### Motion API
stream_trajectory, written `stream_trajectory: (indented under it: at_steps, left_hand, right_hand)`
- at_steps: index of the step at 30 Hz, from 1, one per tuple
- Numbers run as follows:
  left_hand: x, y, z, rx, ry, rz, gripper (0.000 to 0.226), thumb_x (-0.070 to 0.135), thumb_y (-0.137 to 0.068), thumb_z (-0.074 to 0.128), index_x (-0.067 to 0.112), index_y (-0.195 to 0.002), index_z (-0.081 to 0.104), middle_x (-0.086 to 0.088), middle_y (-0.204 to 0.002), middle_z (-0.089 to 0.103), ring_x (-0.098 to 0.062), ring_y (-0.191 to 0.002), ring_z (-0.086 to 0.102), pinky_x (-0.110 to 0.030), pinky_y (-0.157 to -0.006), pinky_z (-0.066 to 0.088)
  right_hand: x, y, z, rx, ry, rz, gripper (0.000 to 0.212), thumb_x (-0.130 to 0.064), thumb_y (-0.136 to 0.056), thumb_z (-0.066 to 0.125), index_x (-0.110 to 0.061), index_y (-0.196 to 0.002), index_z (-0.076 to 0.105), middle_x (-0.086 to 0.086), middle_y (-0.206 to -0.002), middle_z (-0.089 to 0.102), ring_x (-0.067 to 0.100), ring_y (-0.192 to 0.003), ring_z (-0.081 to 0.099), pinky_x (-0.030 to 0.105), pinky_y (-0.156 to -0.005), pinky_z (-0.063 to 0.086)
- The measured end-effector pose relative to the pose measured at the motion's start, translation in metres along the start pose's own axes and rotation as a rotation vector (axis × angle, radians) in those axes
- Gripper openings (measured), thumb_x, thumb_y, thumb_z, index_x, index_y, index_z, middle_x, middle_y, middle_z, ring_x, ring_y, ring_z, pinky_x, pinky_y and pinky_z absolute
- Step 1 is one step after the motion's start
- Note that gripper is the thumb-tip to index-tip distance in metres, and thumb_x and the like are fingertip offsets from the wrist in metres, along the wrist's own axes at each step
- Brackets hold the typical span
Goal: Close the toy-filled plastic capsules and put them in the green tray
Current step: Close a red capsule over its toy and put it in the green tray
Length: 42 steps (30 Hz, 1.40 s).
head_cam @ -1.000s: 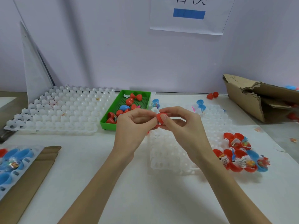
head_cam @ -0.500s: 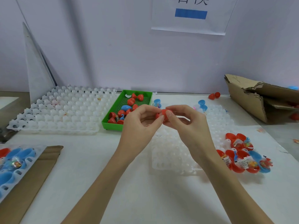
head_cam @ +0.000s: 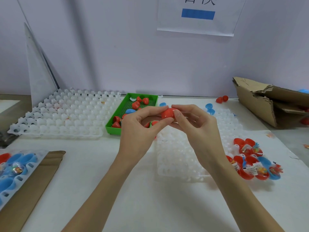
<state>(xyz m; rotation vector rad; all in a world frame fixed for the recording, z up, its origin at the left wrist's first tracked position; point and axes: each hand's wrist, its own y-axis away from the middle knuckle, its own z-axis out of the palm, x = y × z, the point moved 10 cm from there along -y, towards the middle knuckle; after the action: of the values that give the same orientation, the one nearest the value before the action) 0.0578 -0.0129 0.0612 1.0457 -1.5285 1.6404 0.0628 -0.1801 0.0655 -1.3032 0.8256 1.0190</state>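
Capsule position relative to the green tray (head_cam: 115, 128), taken as landmark, governs the coming move. Left of the tray lies a white cell tray (head_cam: 63, 118), its cells seemingly bare. The green tray itself holds several closed red capsules and at least one blue; it sits on the worktop (head_cam: 133, 190) at the far edge. Just right of and in front of the tray, the left hand (head_cam: 138, 131) pinches the red capsule (head_cam: 168, 113) between thumb and forefinger from the tray side. The right hand (head_cam: 199, 129) grips the same capsule from the opposite side, thumb on its near face. The capsule's long axis appears to run roughly left to right, hand to hand, so closing pressure acts along it; whether the seam is fully shut cannot be told. The tray lies down and to the left of the capsule, nearer the left hand, which is the likelier one to make the drop. Well to the right of the tray, open toy-filled capsules (head_cam: 250, 164) wait beside a second white cell tray (head_cam: 180, 158).

Compared with half a second ago, the capsule shows more of its rounded red shell, and the hands have barely shifted.
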Motion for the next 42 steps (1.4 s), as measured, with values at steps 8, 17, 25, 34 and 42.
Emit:
stream_trajectory:
  at_steps: [8, 17, 25, 34, 42]
  left_hand:
    - [0.000, 0.002, -0.005, 0.093, 0.061, -0.031, 0.030, 0.009, -0.084, 0.086, 0.021, -0.110, 0.081, 0.009, -0.100, 0.081, -0.010, -0.096, 0.078, -0.022, -0.089, 0.059]
    - [-0.008, 0.008, -0.001, 0.133, 0.117, -0.100, 0.032, 0.010, -0.079, 0.090, 0.015, -0.110, 0.081, 0.007, -0.096, 0.082, -0.010, -0.094, 0.078, -0.019, -0.086, 0.059]
    - [-0.006, 0.009, 0.003, 0.110, 0.116, -0.106, 0.033, 0.011, -0.080, 0.089, 0.013, -0.111, 0.081, 0.007, -0.096, 0.082, -0.009, -0.094, 0.078, -0.023, -0.088, 0.061]
    - [-0.011, 0.013, 0.009, 0.098, 0.072, -0.115, 0.033, 0.016, -0.081, 0.089, 0.016, -0.113, 0.081, 0.010, -0.098, 0.081, -0.005, -0.098, 0.077, -0.019, -0.090, 0.059]
    - [-0.014, 0.016, 0.013, 0.087, 0.030, -0.104, 0.028, 0.017, -0.086, 0.086, 0.016, -0.114, 0.081, 0.008, -0.098, 0.082, -0.009, -0.097, 0.078, -0.026, -0.092, 0.061]
  right_hand:
    - [-0.011, 0.010, 0.016, 0.009, 0.409, -0.250, 0.044, 0.008, -0.099, 0.051, -0.011, -0.138, 0.060, 0.001, -0.122, 0.069, 0.008, -0.106, 0.069, 0.021, -0.088, 0.057]
    - [-0.018, 0.017, 0.019, 0.096, 0.504, -0.324, 0.050, 0.001, -0.091, 0.070, -0.009, -0.138, 0.059, -0.001, -0.116, 0.065, 0.007, -0.104, 0.066, 0.014, -0.087, 0.053]
    - [-0.026, 0.021, 0.020, 0.137, 0.663, -0.403, 0.051, -0.001, -0.084, 0.079, -0.008, -0.132, 0.062, 0.000, -0.113, 0.063, -0.003, -0.091, 0.063, 0.007, -0.084, 0.048]
    - [-0.026, 0.022, 0.020, 0.173, 0.893, -0.476, 0.036, -0.001, -0.088, 0.075, -0.001, -0.123, 0.065, 0.006, -0.108, 0.064, 0.007, -0.086, 0.054, 0.004, -0.083, 0.042]
    - [-0.020, 0.018, 0.022, 0.085, 0.980, -0.488, 0.034, 0.002, -0.086, 0.070, 0.000, -0.119, 0.066, 0.005, -0.100, 0.063, 0.011, -0.084, 0.049, 0.018, -0.077, 0.046]
